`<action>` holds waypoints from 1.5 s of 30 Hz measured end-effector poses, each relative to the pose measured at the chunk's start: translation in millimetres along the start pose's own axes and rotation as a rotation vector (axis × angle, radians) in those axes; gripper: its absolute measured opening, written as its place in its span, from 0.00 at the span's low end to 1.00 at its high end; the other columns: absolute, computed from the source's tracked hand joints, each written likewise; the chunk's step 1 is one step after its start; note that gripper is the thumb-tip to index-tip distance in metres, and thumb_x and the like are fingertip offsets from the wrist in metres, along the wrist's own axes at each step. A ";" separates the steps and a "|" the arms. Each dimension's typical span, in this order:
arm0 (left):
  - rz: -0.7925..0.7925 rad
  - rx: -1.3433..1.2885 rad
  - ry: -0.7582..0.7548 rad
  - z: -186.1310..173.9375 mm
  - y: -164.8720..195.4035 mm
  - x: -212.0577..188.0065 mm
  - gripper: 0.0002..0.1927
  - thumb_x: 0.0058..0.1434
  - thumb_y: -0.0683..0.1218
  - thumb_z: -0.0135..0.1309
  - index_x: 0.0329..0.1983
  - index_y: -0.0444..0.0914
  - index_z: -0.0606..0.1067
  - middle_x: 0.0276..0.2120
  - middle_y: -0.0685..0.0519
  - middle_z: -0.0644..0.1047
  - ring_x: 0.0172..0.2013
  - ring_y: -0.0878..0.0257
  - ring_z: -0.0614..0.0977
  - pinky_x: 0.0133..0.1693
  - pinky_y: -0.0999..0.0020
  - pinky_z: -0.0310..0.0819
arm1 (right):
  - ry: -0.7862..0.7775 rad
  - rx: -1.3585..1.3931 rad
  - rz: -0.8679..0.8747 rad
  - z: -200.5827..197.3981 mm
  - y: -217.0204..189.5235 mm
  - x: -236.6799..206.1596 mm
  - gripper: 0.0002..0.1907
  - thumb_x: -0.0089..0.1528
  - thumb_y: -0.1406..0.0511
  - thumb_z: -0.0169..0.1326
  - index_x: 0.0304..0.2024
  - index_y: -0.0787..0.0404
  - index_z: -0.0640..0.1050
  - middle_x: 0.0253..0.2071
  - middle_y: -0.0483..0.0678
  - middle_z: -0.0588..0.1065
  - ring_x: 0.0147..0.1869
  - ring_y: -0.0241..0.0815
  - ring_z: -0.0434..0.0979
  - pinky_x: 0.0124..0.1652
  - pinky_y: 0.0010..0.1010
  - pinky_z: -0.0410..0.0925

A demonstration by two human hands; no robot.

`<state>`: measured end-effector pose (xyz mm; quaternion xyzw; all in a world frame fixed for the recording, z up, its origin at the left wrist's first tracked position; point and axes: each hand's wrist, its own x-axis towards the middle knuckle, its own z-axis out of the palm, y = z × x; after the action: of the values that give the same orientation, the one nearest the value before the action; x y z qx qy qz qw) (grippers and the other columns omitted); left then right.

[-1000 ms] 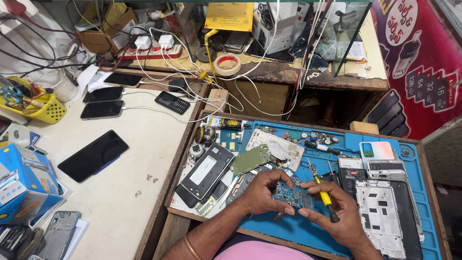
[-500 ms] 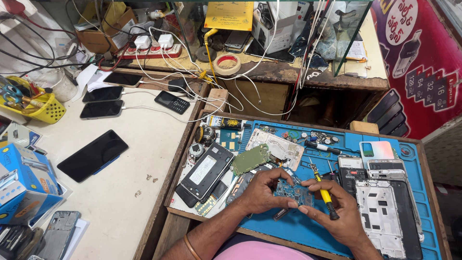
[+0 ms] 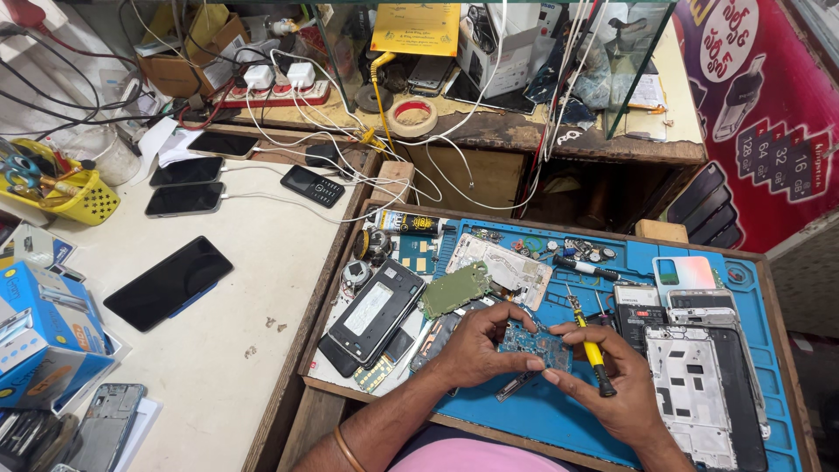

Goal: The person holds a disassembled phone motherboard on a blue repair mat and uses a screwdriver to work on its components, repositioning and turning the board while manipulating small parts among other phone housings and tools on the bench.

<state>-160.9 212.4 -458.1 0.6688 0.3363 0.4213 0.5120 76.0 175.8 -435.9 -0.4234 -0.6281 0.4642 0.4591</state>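
Observation:
My left hand pinches a small blue circuit board over the blue work mat. My right hand touches the board's right edge with its fingertips and also grips a yellow-handled screwdriver, tip pointing up and away. A green circuit board lies just beyond my left hand. A dark phone frame lies to its left.
White phone frames and a battery lie on the mat's right. A black screwdriver and small parts sit at the back. Several phones lie on the white table at left, with a yellow basket and blue box.
Both hands stay on the blue board. The fingers have shifted slightly along its edges; nothing else has moved.

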 end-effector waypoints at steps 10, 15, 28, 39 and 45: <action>-0.003 -0.002 -0.006 0.5 -1.3 0.0 0.29 0.51 0.64 0.71 0.47 0.43 0.77 0.20 0.66 0.65 0.21 0.76 0.62 0.24 0.77 0.53 | -0.001 -0.004 0.005 -0.9 2.1 -1.0 0.25 0.50 0.73 0.68 0.48 0.62 0.75 0.57 0.57 0.77 0.61 0.45 0.78 0.57 0.37 0.73; -0.005 -0.024 -0.008 1.1 -1.9 0.2 0.30 0.51 0.64 0.70 0.47 0.43 0.76 0.21 0.66 0.65 0.21 0.76 0.62 0.24 0.77 0.53 | 0.000 0.011 -0.003 -0.7 2.1 -1.5 0.25 0.50 0.73 0.67 0.48 0.62 0.74 0.57 0.57 0.76 0.62 0.46 0.77 0.58 0.38 0.73; -0.029 -0.035 -0.006 0.9 -1.6 1.2 0.30 0.49 0.64 0.71 0.47 0.44 0.75 0.23 0.66 0.65 0.23 0.76 0.62 0.26 0.77 0.54 | 0.001 0.005 0.007 -0.7 3.0 0.3 0.25 0.50 0.73 0.68 0.48 0.62 0.75 0.56 0.57 0.77 0.62 0.46 0.77 0.58 0.38 0.72; 0.010 0.043 -0.030 -1.0 -1.5 2.6 0.28 0.49 0.63 0.72 0.44 0.44 0.75 0.28 0.63 0.71 0.24 0.76 0.65 0.26 0.78 0.57 | -0.028 0.013 -0.009 -1.6 6.2 0.2 0.25 0.49 0.74 0.68 0.49 0.62 0.75 0.56 0.57 0.77 0.62 0.44 0.77 0.59 0.36 0.70; -0.038 -0.214 -0.062 0.3 6.3 -0.2 0.31 0.48 0.58 0.74 0.51 0.43 0.75 0.32 0.65 0.76 0.31 0.77 0.73 0.33 0.79 0.68 | 0.055 -0.012 -0.031 -0.1 3.6 -1.3 0.24 0.51 0.73 0.67 0.48 0.62 0.75 0.57 0.56 0.77 0.60 0.42 0.77 0.56 0.35 0.72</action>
<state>-160.6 210.5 -452.0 0.6165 0.2859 0.4244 0.5985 76.7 175.2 -439.6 -0.4290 -0.6245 0.4413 0.4808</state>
